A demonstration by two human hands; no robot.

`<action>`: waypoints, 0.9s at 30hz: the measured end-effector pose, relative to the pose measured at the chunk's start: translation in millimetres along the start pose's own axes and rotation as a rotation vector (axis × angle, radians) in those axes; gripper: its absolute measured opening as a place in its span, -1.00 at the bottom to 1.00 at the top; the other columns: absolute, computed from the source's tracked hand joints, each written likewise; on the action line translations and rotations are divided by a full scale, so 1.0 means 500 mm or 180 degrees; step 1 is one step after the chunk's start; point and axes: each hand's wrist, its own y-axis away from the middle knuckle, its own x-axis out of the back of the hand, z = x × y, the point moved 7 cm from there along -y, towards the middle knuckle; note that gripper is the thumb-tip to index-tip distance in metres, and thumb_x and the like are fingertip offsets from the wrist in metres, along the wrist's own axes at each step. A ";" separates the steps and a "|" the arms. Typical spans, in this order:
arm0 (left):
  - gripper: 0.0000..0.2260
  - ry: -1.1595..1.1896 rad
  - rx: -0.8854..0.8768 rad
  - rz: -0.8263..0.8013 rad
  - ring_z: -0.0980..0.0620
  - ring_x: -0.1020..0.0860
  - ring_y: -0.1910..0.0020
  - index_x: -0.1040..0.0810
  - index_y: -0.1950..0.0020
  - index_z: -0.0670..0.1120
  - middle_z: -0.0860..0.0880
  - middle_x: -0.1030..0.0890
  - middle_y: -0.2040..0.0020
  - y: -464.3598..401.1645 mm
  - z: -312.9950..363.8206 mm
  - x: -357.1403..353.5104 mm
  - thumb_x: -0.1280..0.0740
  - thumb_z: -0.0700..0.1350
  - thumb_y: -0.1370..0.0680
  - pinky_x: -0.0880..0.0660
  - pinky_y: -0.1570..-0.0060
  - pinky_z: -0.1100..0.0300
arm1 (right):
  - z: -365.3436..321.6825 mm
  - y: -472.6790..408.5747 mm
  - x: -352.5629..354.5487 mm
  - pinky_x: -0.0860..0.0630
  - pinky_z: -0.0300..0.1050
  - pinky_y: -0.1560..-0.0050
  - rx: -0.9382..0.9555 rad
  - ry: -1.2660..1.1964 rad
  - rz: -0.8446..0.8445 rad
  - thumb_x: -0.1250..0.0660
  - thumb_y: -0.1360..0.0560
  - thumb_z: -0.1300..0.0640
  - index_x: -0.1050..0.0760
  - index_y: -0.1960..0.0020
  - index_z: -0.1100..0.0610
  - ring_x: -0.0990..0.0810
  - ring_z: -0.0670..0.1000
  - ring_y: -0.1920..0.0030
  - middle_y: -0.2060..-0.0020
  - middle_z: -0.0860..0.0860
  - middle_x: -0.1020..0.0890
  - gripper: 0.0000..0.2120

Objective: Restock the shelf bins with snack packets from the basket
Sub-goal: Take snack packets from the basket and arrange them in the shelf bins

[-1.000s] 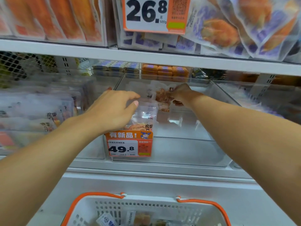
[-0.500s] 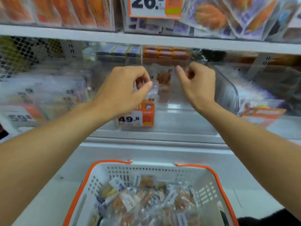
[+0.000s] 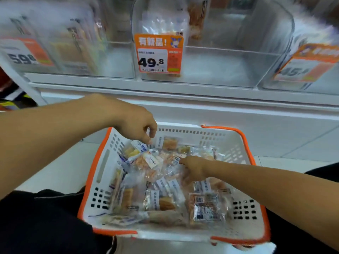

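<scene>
A white basket with an orange rim (image 3: pixel 236 143) sits low in front of me, filled with several clear snack packets (image 3: pixel 161 197). My left hand (image 3: pixel 136 125) hovers over the basket's back left corner, fingers loosely curled, fingertips just above a white-labelled packet (image 3: pixel 140 146). My right hand (image 3: pixel 194 169) reaches into the middle of the pile and pinches a clear packet (image 3: pixel 170 171) between thumb and fingers. Above, a clear shelf bin (image 3: pixel 229 66) with a 49.8 price tag (image 3: pixel 159 54) holds a few packets (image 3: pixel 165 22) at its left side.
Neighbouring clear bins stand to the left (image 3: pixel 73 43) with a 59.8 tag and to the right (image 3: pixel 311 61) with an orange tag. A white shelf ledge (image 3: pixel 201 99) runs between bins and basket. My dark-clothed legs flank the basket.
Both hands have left the shelf bin and come down into the basket. The view has tilted down, and the packets stay in the bin.
</scene>
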 end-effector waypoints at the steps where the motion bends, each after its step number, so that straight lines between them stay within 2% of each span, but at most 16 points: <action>1: -0.68 0.0008 -0.0024 0.0035 0.15 -0.43 0.11 -0.47 -0.32 0.07 0.10 -0.51 -0.06 -0.004 0.002 0.002 -0.25 0.15 -0.61 -0.33 0.03 0.24 | 0.004 -0.005 0.001 -0.42 -0.12 -0.10 0.0012 -0.0069 0.0244 -0.56 -0.38 -0.06 -0.42 -0.35 0.15 -0.51 0.12 -0.15 -0.21 0.10 -0.54 -0.36; 3: -0.67 0.0036 -0.0038 0.0030 0.19 -0.42 0.18 -0.46 -0.33 0.06 0.10 -0.49 -0.05 -0.009 0.002 0.001 -0.25 0.15 -0.61 -0.31 0.04 0.24 | 0.007 -0.009 0.011 -0.37 -0.17 0.02 -0.0002 -0.0405 0.0598 -0.57 -0.38 0.04 -0.51 -0.10 0.08 -0.49 0.06 -0.02 -0.01 0.04 -0.53 -0.63; 6: -0.66 0.0014 -0.0027 -0.0019 0.19 -0.41 0.18 -0.47 -0.34 0.06 0.11 -0.47 -0.01 -0.014 -0.003 0.001 -0.25 0.15 -0.61 -0.32 0.04 0.23 | 0.005 -0.015 0.027 -0.41 -0.20 0.06 0.0036 -0.0914 0.0642 -0.54 -0.42 0.15 -0.57 0.06 0.08 -0.53 0.00 0.02 0.06 -0.03 -0.55 -0.82; 8: -0.65 -0.0023 -0.0004 -0.0039 0.19 -0.41 0.18 -0.46 -0.34 0.05 0.12 -0.47 -0.01 -0.015 -0.006 0.007 -0.24 0.15 -0.61 -0.32 0.08 0.25 | 0.010 -0.016 0.034 -0.45 -0.22 0.08 -0.0060 -0.1055 0.0482 -0.56 -0.41 0.17 -0.56 0.03 0.09 -0.54 0.00 0.02 0.02 0.00 -0.58 -0.78; 11: -0.63 -0.0066 -0.0011 0.0014 0.09 -0.45 0.07 -0.47 -0.35 0.04 0.10 -0.48 -0.03 -0.015 -0.008 0.025 -0.24 0.17 -0.61 -0.35 0.01 0.23 | 0.009 0.001 0.013 -0.57 -0.11 0.04 -0.0296 -0.1044 -0.0261 -0.56 -0.38 0.28 -0.43 -0.31 0.15 -0.55 0.08 -0.04 -0.15 0.12 -0.57 -0.44; 13: -0.63 0.0000 -0.0025 0.0057 0.08 -0.46 0.04 -0.48 -0.34 0.05 0.12 -0.48 -0.01 -0.014 -0.009 0.037 -0.25 0.18 -0.60 -0.37 -0.03 0.19 | -0.006 0.021 0.025 -0.52 -0.09 0.00 -0.0206 -0.0789 -0.0493 -0.53 -0.39 0.33 -0.33 -0.44 0.16 -0.52 0.08 -0.04 -0.13 0.07 -0.55 -0.31; 14: -0.63 0.0028 -0.0034 0.0069 0.11 -0.46 0.07 -0.48 -0.34 0.06 0.13 -0.48 0.01 -0.013 -0.009 0.044 -0.26 0.19 -0.59 -0.37 -0.02 0.19 | -0.016 0.031 0.048 -0.49 -0.11 -0.02 -0.0088 -0.0772 -0.0451 -0.51 -0.41 0.34 -0.34 -0.44 0.16 -0.54 0.07 -0.06 -0.13 0.04 -0.57 -0.33; 16: -0.58 0.0128 -0.0008 0.0071 0.18 -0.46 0.12 -0.45 -0.36 0.07 0.14 -0.51 -0.03 -0.009 -0.011 0.052 -0.30 0.21 -0.56 -0.37 0.00 0.20 | -0.042 0.057 0.122 -0.52 -0.16 -0.03 0.0134 -0.0916 -0.0360 -0.48 -0.43 0.37 -0.47 -0.37 0.17 -0.64 0.01 -0.02 -0.06 0.09 -0.69 -0.46; 19: -0.32 0.0544 -0.0008 0.0105 0.12 -0.51 -0.02 -0.31 -0.47 0.07 0.12 -0.50 -0.25 0.004 -0.022 0.066 -0.43 0.25 -0.44 -0.39 -0.03 0.23 | -0.095 0.121 0.270 -0.56 -0.18 0.05 0.0532 -0.1421 -0.0244 -0.47 -0.44 0.39 -0.61 -0.18 0.22 -0.68 -0.08 0.19 0.20 0.08 -0.74 -0.67; 20: -0.27 0.0761 -0.0052 0.0142 0.11 -0.51 -0.07 -0.30 -0.47 0.08 0.13 -0.49 -0.29 0.012 -0.027 0.073 -0.47 0.26 -0.39 -0.41 -0.05 0.24 | -0.121 0.152 0.325 -0.57 -0.17 0.03 0.0718 -0.1524 -0.0108 -0.47 -0.44 0.39 -0.62 -0.16 0.23 -0.68 -0.08 0.21 0.23 0.08 -0.73 -0.69; 21: -0.30 0.0988 -0.0124 0.0226 0.12 -0.53 -0.09 -0.37 -0.41 0.09 0.13 -0.50 -0.28 0.021 -0.031 0.083 -0.51 0.24 -0.35 -0.44 -0.06 0.25 | -0.148 0.183 0.378 -0.58 -0.17 0.03 0.0933 -0.1645 0.0097 -0.46 -0.44 0.40 -0.62 -0.16 0.24 -0.67 -0.05 0.20 0.22 0.11 -0.71 -0.69; 23: -0.49 0.1428 -0.0265 0.0500 0.08 -0.59 -0.05 -0.54 -0.21 0.04 0.08 -0.60 -0.15 0.040 -0.048 0.109 -0.56 0.17 -0.34 -0.53 -0.04 0.23 | -0.200 0.246 0.482 -0.57 -0.19 0.06 0.1380 -0.1983 0.0735 -0.44 -0.44 0.43 -0.60 -0.15 0.27 -0.63 0.02 0.18 0.22 0.24 -0.67 -0.70; 24: -0.55 0.1752 -0.0360 0.0610 -0.01 -0.63 -0.06 -0.58 -0.18 -0.05 0.01 -0.64 -0.09 0.052 -0.057 0.122 -0.55 0.10 -0.38 -0.58 -0.02 0.17 | -0.219 0.277 0.531 -0.58 -0.19 0.07 0.1571 -0.2135 0.1165 -0.44 -0.43 0.42 -0.60 -0.14 0.27 -0.62 0.04 0.20 0.21 0.29 -0.65 -0.71; 26: -0.59 0.2631 -0.0554 0.0909 -0.14 -0.65 -0.07 -0.57 -0.20 -0.19 -0.11 -0.68 -0.03 0.084 -0.086 0.152 -0.53 -0.04 -0.44 -0.63 0.09 0.08 | -0.242 0.323 0.606 -0.60 -0.13 0.04 0.1816 -0.2318 0.1885 -0.49 -0.42 0.27 -0.60 -0.15 0.22 -0.63 0.05 0.23 0.18 0.29 -0.66 -0.69; 27: -0.64 0.2990 -0.0631 0.1182 -0.09 -0.67 -0.04 -0.59 -0.18 -0.17 -0.10 -0.70 -0.01 0.105 -0.106 0.172 -0.52 -0.08 -0.44 -0.63 0.15 0.11 | -0.250 0.336 0.632 -0.61 -0.08 0.01 0.1895 -0.2315 0.2044 -0.51 -0.38 0.15 -0.60 -0.16 0.17 -0.66 0.08 0.20 0.12 0.25 -0.67 -0.64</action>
